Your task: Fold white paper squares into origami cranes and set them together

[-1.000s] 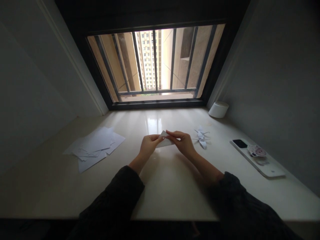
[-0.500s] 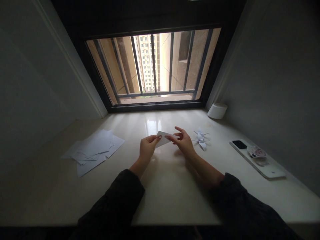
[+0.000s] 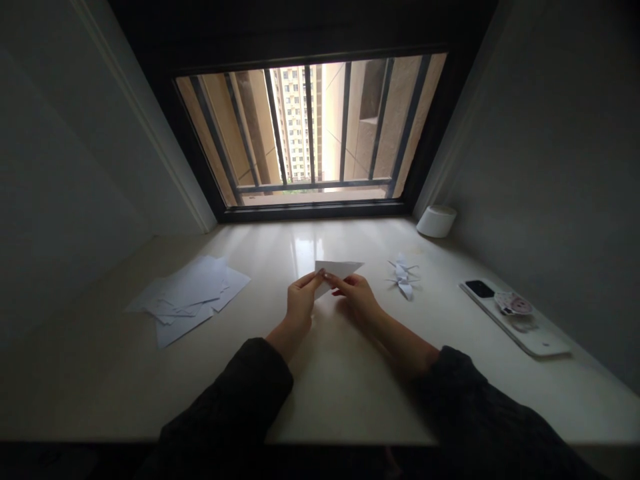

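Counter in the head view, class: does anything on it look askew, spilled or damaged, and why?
The paper pile on the left looks askew: its sheets fan out at uneven angles. A faint yellowish patch near the folded paper figures might be a stain; I cannot tell.

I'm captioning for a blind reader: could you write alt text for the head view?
The left hand and right hand hold a small piece of paper above a pale counter, facing a barred window. Loose white sheets lie to the left; folded paper figures and a phone lie to the right.
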Available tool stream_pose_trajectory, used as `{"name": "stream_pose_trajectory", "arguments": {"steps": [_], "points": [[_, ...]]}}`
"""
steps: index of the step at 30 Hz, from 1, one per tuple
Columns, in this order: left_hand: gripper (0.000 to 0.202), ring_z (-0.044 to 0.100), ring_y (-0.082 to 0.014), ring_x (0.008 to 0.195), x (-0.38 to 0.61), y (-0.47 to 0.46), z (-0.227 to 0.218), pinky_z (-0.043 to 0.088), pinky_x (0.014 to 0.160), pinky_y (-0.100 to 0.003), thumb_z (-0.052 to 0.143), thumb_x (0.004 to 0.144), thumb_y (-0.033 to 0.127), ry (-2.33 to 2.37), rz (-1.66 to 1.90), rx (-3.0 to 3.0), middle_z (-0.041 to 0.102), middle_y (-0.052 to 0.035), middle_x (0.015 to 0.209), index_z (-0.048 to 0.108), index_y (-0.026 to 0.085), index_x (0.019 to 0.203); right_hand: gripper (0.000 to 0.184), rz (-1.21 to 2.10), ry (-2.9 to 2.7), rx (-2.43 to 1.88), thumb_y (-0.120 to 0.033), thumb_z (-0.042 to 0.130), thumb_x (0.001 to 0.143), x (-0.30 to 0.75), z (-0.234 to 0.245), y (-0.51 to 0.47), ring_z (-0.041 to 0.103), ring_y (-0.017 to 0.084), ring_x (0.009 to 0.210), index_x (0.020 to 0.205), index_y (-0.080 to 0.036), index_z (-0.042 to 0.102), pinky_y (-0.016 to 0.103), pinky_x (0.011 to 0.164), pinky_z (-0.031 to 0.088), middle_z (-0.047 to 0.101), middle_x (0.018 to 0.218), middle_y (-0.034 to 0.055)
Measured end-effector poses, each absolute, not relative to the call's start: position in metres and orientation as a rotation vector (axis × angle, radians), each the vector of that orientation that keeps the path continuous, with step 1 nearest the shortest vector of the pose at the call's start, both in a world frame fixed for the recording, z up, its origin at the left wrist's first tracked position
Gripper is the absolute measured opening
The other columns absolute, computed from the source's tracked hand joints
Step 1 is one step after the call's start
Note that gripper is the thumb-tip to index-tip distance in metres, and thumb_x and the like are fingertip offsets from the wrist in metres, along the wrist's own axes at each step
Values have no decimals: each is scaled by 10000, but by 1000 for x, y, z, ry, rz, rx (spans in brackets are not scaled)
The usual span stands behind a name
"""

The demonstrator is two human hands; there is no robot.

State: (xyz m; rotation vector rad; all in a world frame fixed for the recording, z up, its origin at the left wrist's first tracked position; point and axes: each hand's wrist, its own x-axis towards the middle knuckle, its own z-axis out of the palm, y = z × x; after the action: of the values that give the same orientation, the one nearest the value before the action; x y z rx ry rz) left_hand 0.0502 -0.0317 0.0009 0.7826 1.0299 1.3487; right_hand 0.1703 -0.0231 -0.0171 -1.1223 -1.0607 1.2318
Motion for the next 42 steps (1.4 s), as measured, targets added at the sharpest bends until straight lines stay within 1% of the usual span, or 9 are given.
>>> {"name": "stream_pose_trajectory", "arguments": {"steps": [3, 7, 12, 18, 28, 32, 37, 39, 42], "points": [[318, 654, -190, 731, 51, -32, 3, 478, 693, -296, 796, 584, 372, 1047, 1344, 763, 731, -70, 784, 752, 152, 810, 387, 1211, -1092, -1142, -503, 757, 579, 171, -14, -25, 585, 167, 621, 719, -144, 722, 286, 575, 464, 687, 679, 72], [265, 651, -185, 702, 53, -32, 5, 481, 654, -285, 789, 595, 357, 1086, 1373, 731, 727, -61, 741, 751, 159, 767, 389, 1129, -1098, -1216, -534, 759, 552, 172, -14, -25, 524, 139, 541, 618, -155, 702, 266, 498, 414, 640, 580, 41], [305, 638, -172, 648, 53, -30, 4, 482, 618, -278, 797, 571, 387, 1086, 1407, 728, 720, -59, 715, 748, 153, 761, 408, 1085, -1073, -1273, -552, 763, 534, 171, -15, -24, 467, 115, 485, 534, -161, 645, 254, 458, 369, 590, 515, 23], [360, 616, -153, 581, 46, -25, 4, 479, 585, -275, 832, 505, 365, 1089, 1426, 676, 707, -48, 685, 740, 145, 774, 360, 1186, -1182, -1166, -512, 748, 572, 174, -13, -22, 509, 116, 546, 588, -158, 687, 259, 545, 401, 633, 582, 23], [395, 626, -164, 630, 47, -27, 1, 473, 614, -284, 794, 555, 443, 1040, 1443, 742, 708, -49, 722, 730, 148, 809, 362, 1113, -1209, -1196, -515, 731, 600, 178, -11, -23, 540, 130, 561, 625, -155, 698, 265, 551, 413, 684, 633, 55], [336, 611, -151, 639, 47, -27, 1, 468, 637, -273, 768, 595, 445, 1049, 1452, 784, 694, -32, 714, 708, 155, 753, 373, 1102, -1245, -1136, -528, 734, 595, 178, -15, -21, 524, 126, 538, 568, -168, 636, 270, 548, 411, 649, 583, 28], [300, 568, -125, 611, 45, -25, 3, 448, 621, -244, 732, 642, 443, 1026, 1478, 990, 636, 7, 638, 635, 160, 650, 346, 1129, -1218, -1013, -483, 753, 594, 178, -16, -21, 500, 116, 530, 562, -172, 606, 270, 558, 401, 588, 543, -4], [300, 576, -134, 629, 43, -24, 5, 449, 629, -248, 721, 654, 448, 1014, 1449, 1062, 642, -1, 660, 643, 159, 677, 338, 1142, -1201, -999, -469, 755, 597, 179, -16, -21, 486, 113, 525, 553, -173, 598, 270, 558, 393, 562, 528, -13], [322, 611, -165, 697, 40, -23, 8, 458, 676, -273, 721, 660, 442, 973, 1351, 1119, 684, -33, 749, 685, 155, 802, 341, 1149, -1168, -1002, -458, 766, 585, 181, -17, -20, 480, 115, 531, 529, -179, 578, 276, 565, 392, 547, 519, -16]]}}
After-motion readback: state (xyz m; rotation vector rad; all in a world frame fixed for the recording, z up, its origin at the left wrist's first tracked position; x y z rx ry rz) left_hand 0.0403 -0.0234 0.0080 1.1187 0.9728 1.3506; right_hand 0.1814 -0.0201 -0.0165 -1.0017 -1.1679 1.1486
